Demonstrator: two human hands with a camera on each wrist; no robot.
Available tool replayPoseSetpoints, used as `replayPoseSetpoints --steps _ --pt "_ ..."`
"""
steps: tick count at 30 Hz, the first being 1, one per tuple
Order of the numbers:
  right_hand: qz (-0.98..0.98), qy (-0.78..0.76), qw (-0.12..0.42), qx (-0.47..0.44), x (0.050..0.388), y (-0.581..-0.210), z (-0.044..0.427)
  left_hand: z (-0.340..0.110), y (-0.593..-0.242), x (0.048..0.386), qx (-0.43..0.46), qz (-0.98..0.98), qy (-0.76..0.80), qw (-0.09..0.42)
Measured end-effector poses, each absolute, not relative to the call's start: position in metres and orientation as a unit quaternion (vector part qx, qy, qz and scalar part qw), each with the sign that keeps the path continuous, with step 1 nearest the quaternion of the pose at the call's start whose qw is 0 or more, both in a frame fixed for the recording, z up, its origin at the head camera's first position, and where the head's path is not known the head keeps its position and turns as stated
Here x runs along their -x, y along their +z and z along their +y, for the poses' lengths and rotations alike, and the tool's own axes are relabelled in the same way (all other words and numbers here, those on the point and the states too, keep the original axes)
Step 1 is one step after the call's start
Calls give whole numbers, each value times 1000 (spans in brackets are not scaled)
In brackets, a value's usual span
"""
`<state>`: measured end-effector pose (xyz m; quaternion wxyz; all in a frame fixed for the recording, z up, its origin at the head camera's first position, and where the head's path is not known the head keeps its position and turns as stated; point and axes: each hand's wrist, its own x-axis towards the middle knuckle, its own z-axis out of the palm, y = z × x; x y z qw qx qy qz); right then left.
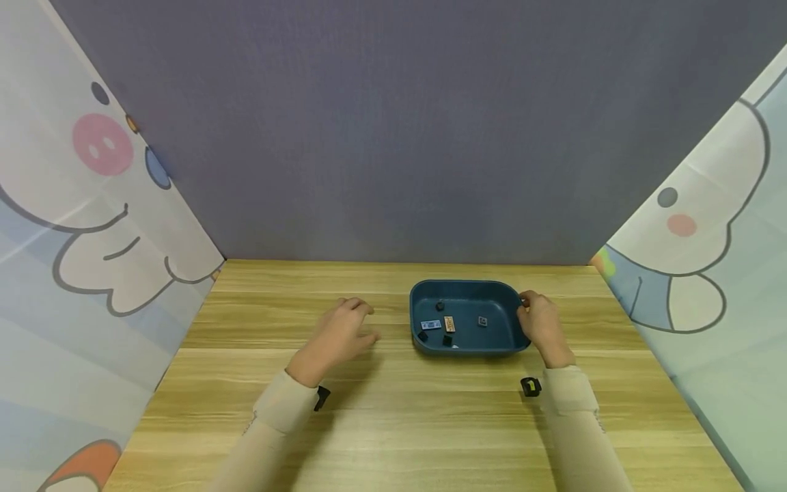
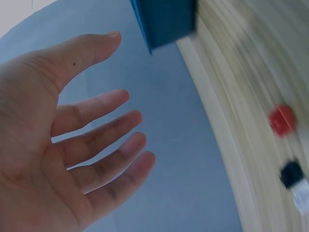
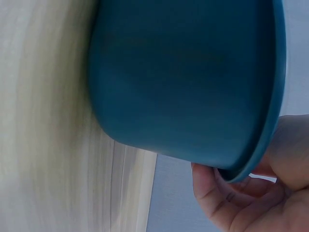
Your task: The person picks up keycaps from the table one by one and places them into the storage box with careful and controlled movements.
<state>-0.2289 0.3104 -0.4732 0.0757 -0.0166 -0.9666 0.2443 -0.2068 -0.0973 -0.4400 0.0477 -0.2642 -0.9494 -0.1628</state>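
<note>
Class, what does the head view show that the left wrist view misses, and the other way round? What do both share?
Only head: the right hand gripping the rim of the blue-green tub, and small pieces inside, including a blue tile and an orange tile.

Only left wrist: the palm of the left hand, a blurred red piece and something black and white on the wooden tabletop.

Both: the left hand, tub, tabletop and plain backdrop.

Right grip [image 1: 541, 322] on blue bin [image 1: 470, 352]
</note>
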Motion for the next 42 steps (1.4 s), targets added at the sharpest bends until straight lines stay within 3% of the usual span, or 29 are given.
replayPoseSetpoints --steps 8,15,42 --pt "-966 243 90 8 228 -474 312 -136 -458 201 272 -943 -184 60" --pt "-965 243 104 6 228 -475 312 -158 -473 197 283 -943 -171 34" --pt "-966 241 94 12 228 -474 310 -166 -511 212 264 -951 -160 16"
